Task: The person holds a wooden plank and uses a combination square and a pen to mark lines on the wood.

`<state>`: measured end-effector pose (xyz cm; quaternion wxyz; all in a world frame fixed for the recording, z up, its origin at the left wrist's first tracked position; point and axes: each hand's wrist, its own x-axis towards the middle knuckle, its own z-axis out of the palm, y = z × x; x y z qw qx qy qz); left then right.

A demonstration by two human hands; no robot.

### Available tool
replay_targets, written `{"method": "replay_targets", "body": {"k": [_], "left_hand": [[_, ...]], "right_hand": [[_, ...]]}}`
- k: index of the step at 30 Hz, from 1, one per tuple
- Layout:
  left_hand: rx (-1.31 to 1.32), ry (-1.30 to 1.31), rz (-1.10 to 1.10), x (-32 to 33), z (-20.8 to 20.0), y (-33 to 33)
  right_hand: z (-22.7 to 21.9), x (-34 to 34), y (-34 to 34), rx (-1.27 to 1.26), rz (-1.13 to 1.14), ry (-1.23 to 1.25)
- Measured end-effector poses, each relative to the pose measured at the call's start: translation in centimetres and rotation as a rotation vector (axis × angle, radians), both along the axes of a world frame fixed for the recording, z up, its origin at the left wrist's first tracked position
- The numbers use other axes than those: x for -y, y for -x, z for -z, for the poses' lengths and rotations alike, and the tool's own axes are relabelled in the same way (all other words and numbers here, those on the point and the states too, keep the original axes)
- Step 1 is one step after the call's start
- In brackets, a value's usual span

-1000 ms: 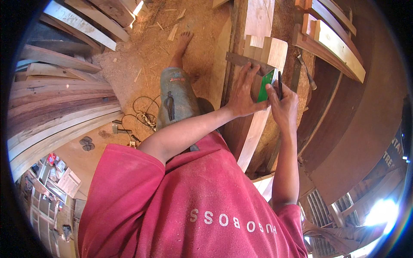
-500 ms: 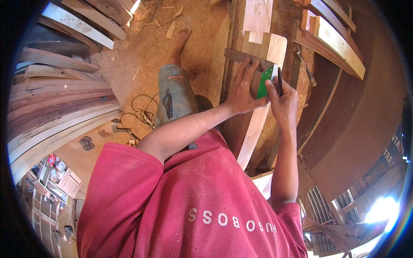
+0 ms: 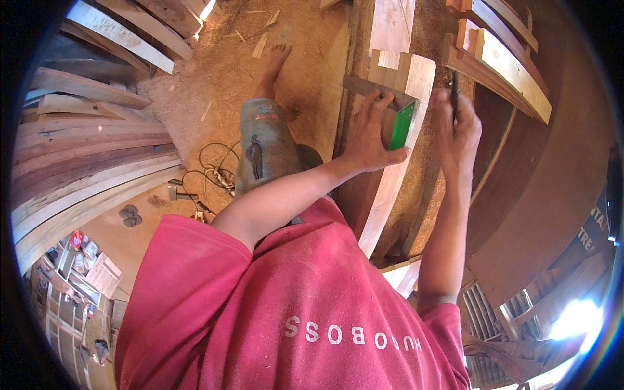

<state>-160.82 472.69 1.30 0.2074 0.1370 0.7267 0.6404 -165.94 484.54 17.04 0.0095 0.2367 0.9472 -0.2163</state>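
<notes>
Left hand: your grip is clamped on the square, fingers laid across its dark blade, thumb by the lower end of its green stock. The square lies across the pale timber, stock along the timber's right side.

Right hand: your grip is together around a black pen, pen roughly upright in view, hand to the right of the timber and apart from the square. Finger detail there slightly blurred.

Around you: sawdust beside the timber, cut wood pieces at upper right, stacked boards on your left. Coiled cord on the floor, near your left knee.
</notes>
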Motion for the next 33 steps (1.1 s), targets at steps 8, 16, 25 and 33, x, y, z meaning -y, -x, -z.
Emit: {"method": "replay_targets", "body": {"k": [8,16,25,33], "left_hand": [[0.031,-0.004,0.026,-0.2,0.5,0.1],[0.013,-0.048,-0.032,-0.7,1.3,-0.2],[0.043,0.045,0.022,-0.2,0.4,0.1],[0.039,0.066,0.032,-0.3,0.4,0.0]], "right_hand": [[4.6,1.3,9.1,0.033,-0.609,-0.182],[13.1,2.2,12.6,0.568,-1.044,-0.322],[16.6,2.6,12.3,0.630,-1.160,-0.388],[16.5,2.7,12.2,0.725,-1.138,-0.380]]}}
